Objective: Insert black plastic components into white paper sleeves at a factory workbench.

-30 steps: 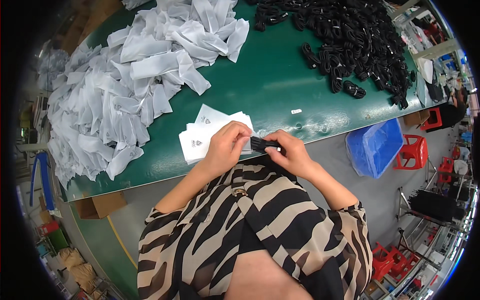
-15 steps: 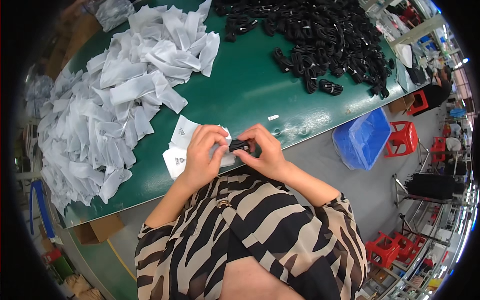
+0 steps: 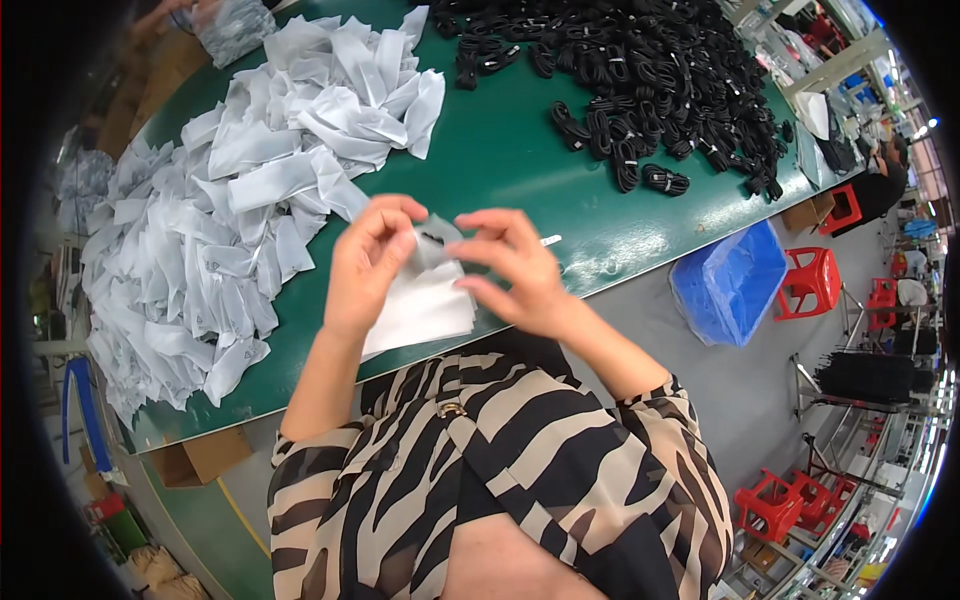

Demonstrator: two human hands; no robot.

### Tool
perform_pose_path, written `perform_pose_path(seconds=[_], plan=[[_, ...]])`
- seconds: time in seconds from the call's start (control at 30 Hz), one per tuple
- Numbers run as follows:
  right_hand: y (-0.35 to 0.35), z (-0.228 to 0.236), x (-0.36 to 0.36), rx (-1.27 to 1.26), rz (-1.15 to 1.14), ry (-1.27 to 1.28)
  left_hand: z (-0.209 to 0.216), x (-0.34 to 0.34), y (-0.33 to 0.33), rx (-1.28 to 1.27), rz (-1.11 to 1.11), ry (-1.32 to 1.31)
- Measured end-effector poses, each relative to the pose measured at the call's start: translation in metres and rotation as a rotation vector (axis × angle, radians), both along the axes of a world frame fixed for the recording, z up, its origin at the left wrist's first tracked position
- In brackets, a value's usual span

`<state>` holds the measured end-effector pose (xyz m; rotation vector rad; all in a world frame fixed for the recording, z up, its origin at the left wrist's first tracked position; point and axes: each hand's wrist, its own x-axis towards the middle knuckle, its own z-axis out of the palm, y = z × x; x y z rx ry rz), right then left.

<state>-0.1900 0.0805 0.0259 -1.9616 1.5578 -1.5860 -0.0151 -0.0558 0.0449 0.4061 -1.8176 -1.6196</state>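
Observation:
My left hand (image 3: 372, 262) pinches a translucent white bag (image 3: 428, 258) between thumb and fingers. A bit of black cable (image 3: 432, 239) shows inside the bag's mouth. My right hand (image 3: 518, 268) is just right of the bag, fingers apart and slightly smeared by motion, with nothing seen in it. Whether its fingertips touch the bag I cannot tell. Under both hands, near the table's front edge, lies a small stack of flat white bags (image 3: 425, 312).
A large heap of filled white bags (image 3: 240, 190) covers the left of the green table (image 3: 480, 150). Coiled black cables (image 3: 660, 95) are piled at the far right. Beyond the table's right edge stand a blue-lined bin (image 3: 730, 285) and red stools (image 3: 808, 282). Another person's hand (image 3: 155, 20) shows far left.
Both hands have moved up and away from my body. The black cable, earlier between my hands, is now in the bag in my left hand. My right fingers have spread from it.

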Motion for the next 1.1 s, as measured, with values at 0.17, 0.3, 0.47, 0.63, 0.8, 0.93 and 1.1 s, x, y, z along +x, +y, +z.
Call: perform_pose_path(seconds=[0.17, 0.3, 0.47, 0.63, 0.8, 0.93, 1.1], plan=[[-0.006, -0.001, -0.095, -0.024, -0.772, 0.371, 0.012, 0.022, -0.092, 0.174, 0.399, 0.139], [0.028, -0.050, -0.185, 0.389, -0.907, 0.780, 0.019, 0.016, -0.068, -0.667, 0.791, 0.021], [0.032, -0.030, -0.117, 0.509, -0.792, 0.580, -0.033, 0.029, 0.030, -0.482, 0.087, -0.320], [0.033, 0.000, -0.082, 0.383, -0.553, 0.678, -0.060, 0.015, 0.058, -0.724, 0.059, -0.349], [0.029, -0.025, -0.102, 0.309, -0.322, 0.685, -0.071, 0.015, 0.061, -0.594, 0.121, -0.352], [0.040, -0.024, -0.066, 0.338, -0.187, 0.256, -0.064, 0.015, 0.062, -0.314, 0.145, -0.358], [0.050, -0.006, -0.020, 0.510, -0.054, 0.122, -0.066, 0.016, 0.062, -0.179, 0.176, -0.350]])
